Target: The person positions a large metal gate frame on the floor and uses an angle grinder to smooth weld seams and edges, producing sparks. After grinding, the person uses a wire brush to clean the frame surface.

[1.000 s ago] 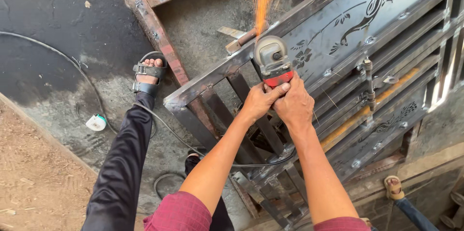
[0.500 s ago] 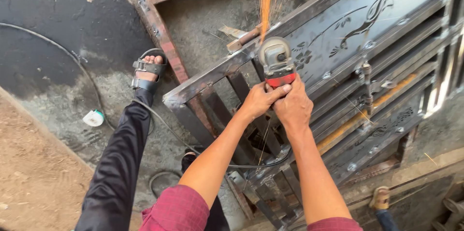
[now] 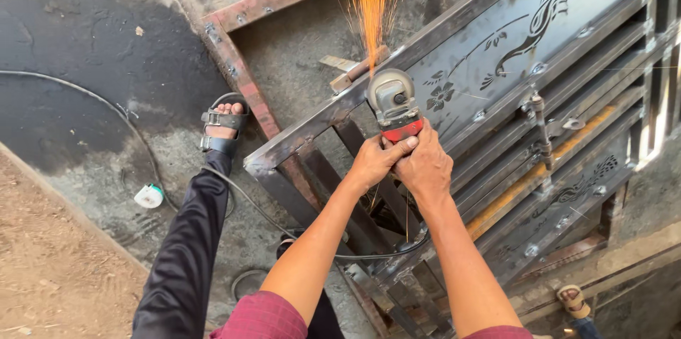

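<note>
Both of your hands are wrapped around the angle grinder (image 3: 394, 106) — your left hand (image 3: 374, 162) closed on the red body from the near side, your right hand (image 3: 425, 167) clamped over it just beside, fingers overlapping, which looks like a grip meant to steady the tool against its kick. The grinder's head sits on the top rail of the metal gate (image 3: 496, 91), near its corner, and the sparks (image 3: 372, 6) are shooting straight away from you, so the guard seems turned to throw them clear of your arms. Your left foot in its sandal (image 3: 222, 126) is planted out on the concrete floor (image 3: 85, 41), apparently as a brace. The disc itself is hidden under the guard and the spark plume, so the exact contact spot can't be made out. The cable (image 3: 241, 193) trails down past your leg and vanishes behind the gate bars. At the bottom edge another sandalled foot (image 3: 572, 300) is cut off; whose it is can't be told
</note>
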`<move>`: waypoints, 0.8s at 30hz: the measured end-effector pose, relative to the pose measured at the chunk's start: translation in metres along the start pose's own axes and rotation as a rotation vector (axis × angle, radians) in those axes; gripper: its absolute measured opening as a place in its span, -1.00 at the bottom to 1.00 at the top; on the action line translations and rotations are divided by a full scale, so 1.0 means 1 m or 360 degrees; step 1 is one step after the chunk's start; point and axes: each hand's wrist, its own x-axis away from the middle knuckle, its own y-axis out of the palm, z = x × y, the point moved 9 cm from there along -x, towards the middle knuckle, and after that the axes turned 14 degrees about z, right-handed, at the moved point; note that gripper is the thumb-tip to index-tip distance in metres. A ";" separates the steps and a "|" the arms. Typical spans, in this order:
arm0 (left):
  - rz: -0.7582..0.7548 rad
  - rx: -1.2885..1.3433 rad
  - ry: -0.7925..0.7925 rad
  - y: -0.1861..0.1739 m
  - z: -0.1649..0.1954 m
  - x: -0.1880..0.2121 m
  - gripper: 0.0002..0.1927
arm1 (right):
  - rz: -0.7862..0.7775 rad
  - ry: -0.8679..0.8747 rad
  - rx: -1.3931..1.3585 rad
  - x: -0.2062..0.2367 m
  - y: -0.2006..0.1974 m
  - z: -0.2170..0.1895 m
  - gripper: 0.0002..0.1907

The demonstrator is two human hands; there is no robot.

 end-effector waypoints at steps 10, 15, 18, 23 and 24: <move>0.0007 -0.0065 0.0027 -0.005 0.004 0.000 -0.27 | -0.0052 0.0049 0.0024 0.006 0.002 0.000 -0.17; -0.0054 -0.0111 -0.0028 -0.006 0.006 0.002 -0.32 | -0.0046 0.0167 0.0057 0.006 0.002 0.003 -0.18; -0.0038 -0.0076 -0.0005 -0.007 0.010 0.002 -0.31 | -0.0090 0.0143 0.0056 0.004 0.004 0.000 -0.18; -0.0026 -0.0226 -0.0033 -0.010 0.006 0.000 -0.24 | -0.0093 0.0197 0.0106 0.003 0.004 0.000 -0.19; -0.0017 -0.0222 -0.0033 -0.010 0.005 -0.001 -0.23 | -0.0107 0.0208 0.0111 0.003 0.005 0.000 -0.19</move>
